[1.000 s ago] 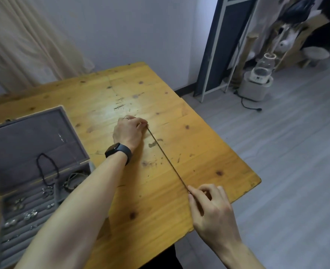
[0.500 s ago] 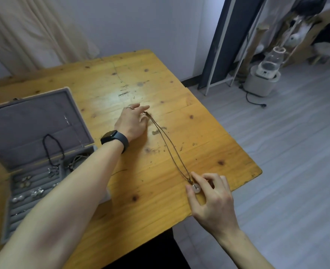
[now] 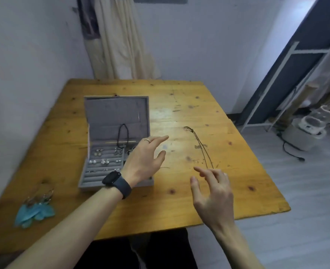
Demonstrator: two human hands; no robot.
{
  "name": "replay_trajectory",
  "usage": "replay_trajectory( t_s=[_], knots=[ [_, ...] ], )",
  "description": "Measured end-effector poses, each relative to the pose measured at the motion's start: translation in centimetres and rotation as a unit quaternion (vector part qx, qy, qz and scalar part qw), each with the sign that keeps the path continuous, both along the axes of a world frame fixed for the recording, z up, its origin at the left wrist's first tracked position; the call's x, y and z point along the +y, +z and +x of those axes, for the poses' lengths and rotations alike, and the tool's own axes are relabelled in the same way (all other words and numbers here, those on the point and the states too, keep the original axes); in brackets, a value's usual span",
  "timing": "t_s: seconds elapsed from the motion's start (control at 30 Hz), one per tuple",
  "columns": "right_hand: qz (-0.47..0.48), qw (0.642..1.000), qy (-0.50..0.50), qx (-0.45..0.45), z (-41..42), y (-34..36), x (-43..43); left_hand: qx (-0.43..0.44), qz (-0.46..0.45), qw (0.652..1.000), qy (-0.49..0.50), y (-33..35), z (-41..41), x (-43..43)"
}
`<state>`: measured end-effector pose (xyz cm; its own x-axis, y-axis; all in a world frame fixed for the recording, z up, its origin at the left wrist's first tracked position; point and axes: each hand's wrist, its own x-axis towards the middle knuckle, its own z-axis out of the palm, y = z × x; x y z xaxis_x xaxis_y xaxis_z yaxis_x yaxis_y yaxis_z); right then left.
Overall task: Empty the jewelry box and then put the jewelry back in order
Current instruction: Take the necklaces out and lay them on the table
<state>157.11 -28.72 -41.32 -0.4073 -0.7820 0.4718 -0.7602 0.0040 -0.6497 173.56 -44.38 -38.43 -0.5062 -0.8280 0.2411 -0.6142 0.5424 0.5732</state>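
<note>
A grey jewelry box (image 3: 102, 179) sits open on the wooden table (image 3: 179, 200), lid tilted back. A black cord necklace (image 3: 123, 135) hangs over its lid edge, and several earrings (image 3: 104, 161) sit in the ring rows. A thin brown cord necklace (image 3: 200, 145) lies stretched on the table right of the box; its lower end is hidden behind my right hand. My left hand (image 3: 144, 160) hovers over the box's right edge with fingers relaxed, holding nothing. My right hand (image 3: 212, 193) hovers over the necklace's near end, fingers spread, empty.
Blue feather earrings (image 3: 34, 209) lie on the table near its left front corner. A wall runs along the table's left and far sides. A dark panel in a white frame (image 3: 288, 74) and a white appliance (image 3: 305, 129) stand on the floor at the right.
Both hands let go of the brown cord necklace, which now lies on the table. My left hand moved left toward the box. The camera turned left and lifted.
</note>
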Motion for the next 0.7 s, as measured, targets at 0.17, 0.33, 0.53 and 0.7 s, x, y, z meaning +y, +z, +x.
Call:
replay_trajectory(
  t_s=[0.17, 0.33, 0.53, 0.7],
  knots=[
    [0.014, 0.998, 0.063, -0.013, 4.0, 2.1, -4.9, -0.007, -0.030, 0.999, 0.044, 0.4, 7.3, 0.5],
    [0.016, 0.994, 0.107, 0.004, 7.4, 3.8, -10.8, 0.000, -0.050, 0.994, 0.099, 0.6, 12.2, -2.1],
    [0.044, 0.995, 0.093, 0.010, 9.3, 5.5, -18.3, -0.008, -0.123, 0.980, 0.159, 3.5, 13.7, -7.2],
    [0.066, 0.996, 0.048, 0.028, 10.5, 6.4, -22.2, -0.053, -0.184, 0.968, 0.161, 7.6, 12.1, -11.4]
  ],
)
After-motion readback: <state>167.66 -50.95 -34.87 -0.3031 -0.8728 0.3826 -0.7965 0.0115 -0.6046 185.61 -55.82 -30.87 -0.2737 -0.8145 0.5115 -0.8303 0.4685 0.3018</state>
